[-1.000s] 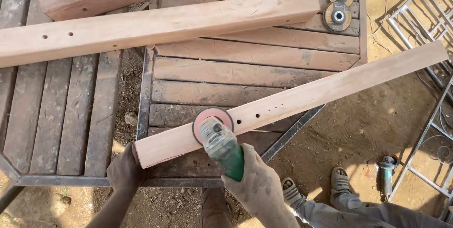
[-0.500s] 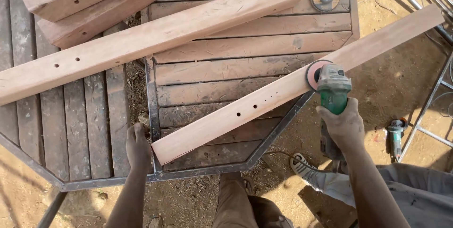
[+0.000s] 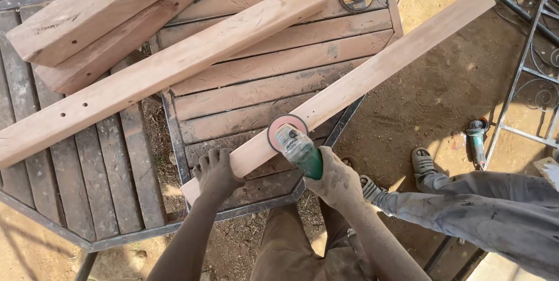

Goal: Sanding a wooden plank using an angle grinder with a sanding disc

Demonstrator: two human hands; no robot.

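Kickback risk is judged real: the green angle grinder (image 3: 298,148), clasped in the right hand (image 3: 338,179), has its pink disc set against the long plank (image 3: 349,83), which is only pressed down by the left hand (image 3: 216,170), fingers closed over its near end. Unclamped, the plank could be skidded across the slatted table (image 3: 140,153), or the disc dragged toward the fingers. The plank is laid diagonally on the table, far end overhanging the dirt. Pale reddish wood, squared edges, small drilled holes near the disc.
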